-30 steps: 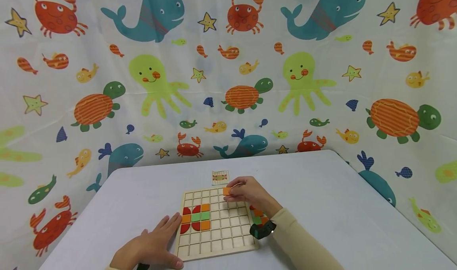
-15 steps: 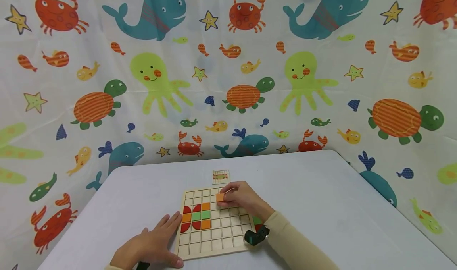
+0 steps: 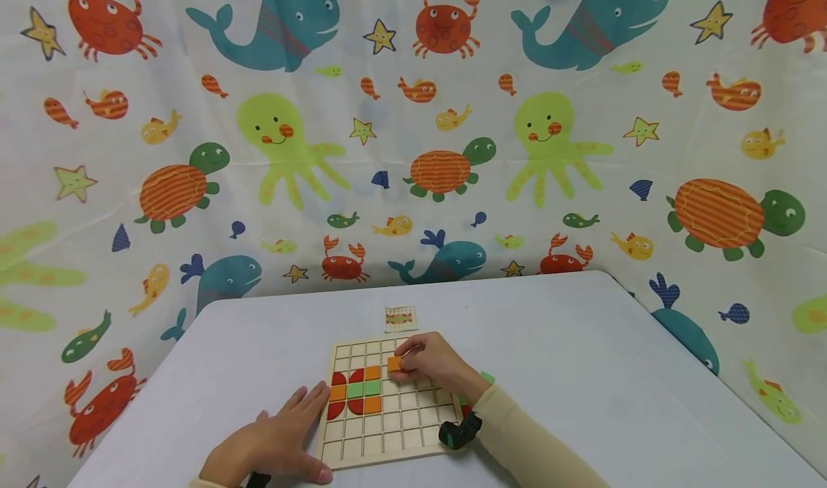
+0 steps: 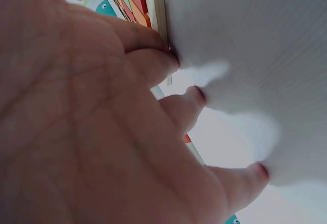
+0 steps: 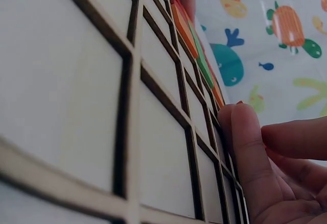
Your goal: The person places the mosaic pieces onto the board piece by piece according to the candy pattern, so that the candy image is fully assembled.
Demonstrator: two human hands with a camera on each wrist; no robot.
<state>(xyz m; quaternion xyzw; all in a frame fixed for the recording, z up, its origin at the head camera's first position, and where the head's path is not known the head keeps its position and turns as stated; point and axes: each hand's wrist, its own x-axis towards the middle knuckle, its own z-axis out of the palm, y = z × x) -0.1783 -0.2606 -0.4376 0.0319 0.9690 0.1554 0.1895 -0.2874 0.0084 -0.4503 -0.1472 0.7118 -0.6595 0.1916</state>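
A wooden grid board (image 3: 362,451) lies on the white table, with red, orange and green tiles (image 3: 355,391) set in its left cells. My right hand (image 3: 434,362) pinches an orange square tile (image 3: 394,364) close over the board, just right of the upper orange tile in the group. In the right wrist view the right thumb and fingers (image 5: 248,147) are near the grid and mostly hide that tile. My left hand (image 3: 281,430) lies with spread fingers at the board's left edge, fingertips and thumb right by the frame. The left wrist view shows its palm (image 4: 92,122) and fingertips on the table.
Behind the board lies a small pattern card (image 3: 401,318). More tiles (image 3: 487,378) sit to the right of the board, partly hidden by the right forearm. A curtain (image 3: 362,165) printed with sea animals hangs behind the table (image 3: 549,344).
My right hand has moved left and slightly nearer over the board, carrying the orange tile from the upper cells towards the tile group. The left hand has stayed in place.
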